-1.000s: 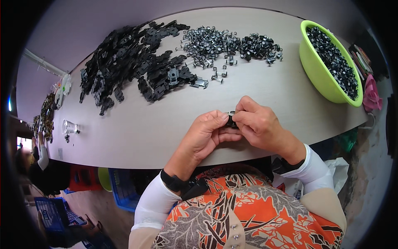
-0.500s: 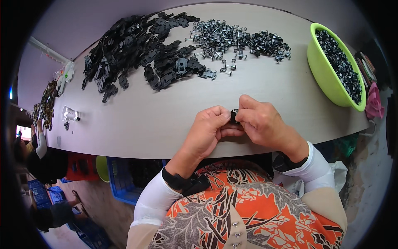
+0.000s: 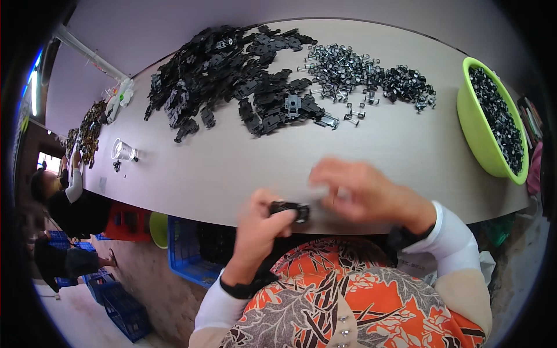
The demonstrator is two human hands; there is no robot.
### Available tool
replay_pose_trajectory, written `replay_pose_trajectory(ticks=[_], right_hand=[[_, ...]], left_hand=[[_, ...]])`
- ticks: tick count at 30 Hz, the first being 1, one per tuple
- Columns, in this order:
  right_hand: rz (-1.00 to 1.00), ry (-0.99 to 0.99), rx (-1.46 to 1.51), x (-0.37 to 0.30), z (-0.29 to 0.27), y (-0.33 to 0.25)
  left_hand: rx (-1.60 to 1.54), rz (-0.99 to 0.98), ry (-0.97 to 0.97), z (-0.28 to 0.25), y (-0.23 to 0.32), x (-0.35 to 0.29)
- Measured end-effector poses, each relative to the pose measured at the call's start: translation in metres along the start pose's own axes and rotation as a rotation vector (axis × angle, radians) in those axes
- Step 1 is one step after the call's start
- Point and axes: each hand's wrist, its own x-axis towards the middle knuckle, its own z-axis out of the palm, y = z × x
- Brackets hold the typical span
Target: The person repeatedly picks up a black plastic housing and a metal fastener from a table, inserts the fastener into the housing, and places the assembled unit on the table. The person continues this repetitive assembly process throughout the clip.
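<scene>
Near the table's front edge my left hand (image 3: 259,225) is closed on a small black toy car chassis (image 3: 288,211), its thumb on top. To the right my right hand (image 3: 357,188) hangs over the table, blurred by motion; its fingers look apart and I see nothing in them. Ahead lies a big heap of black chassis parts (image 3: 212,75) like the held one. Right of this heap are a pile of small wheel axles (image 3: 342,66) and a darker pile of wheel axles (image 3: 409,84). A few loose axles (image 3: 355,111) lie in front.
A lime-green basin (image 3: 484,136) full of dark wheels stands at the right end of the table. On the left a clear plastic cup (image 3: 123,149) lies tipped over. A blue crate (image 3: 181,249) sits below the table edge. Another person (image 3: 61,194) works at the far left.
My hands have come apart. The left hand has moved left and nearer with the chassis; the right has let go of it. The whole view has shifted slightly.
</scene>
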Motion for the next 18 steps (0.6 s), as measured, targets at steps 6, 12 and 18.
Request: replay_pose_trajectory(ticks=[6, 12, 18], right_hand=[[0.065, 0.235, -0.538, 0.017, -0.049, 0.072], [0.026, 0.109, -0.543, 0.009, -0.049, 0.091], [0.186, 0.039, -0.625, -0.007, -0.049, 0.083]], left_hand=[[0.089, 0.147, 0.365, -0.100, -0.011, -0.061], [0.889, -0.076, 0.672, -0.178, -0.056, -0.088], [0.767, 0.483, 0.538, -0.068, 0.030, -0.025]])
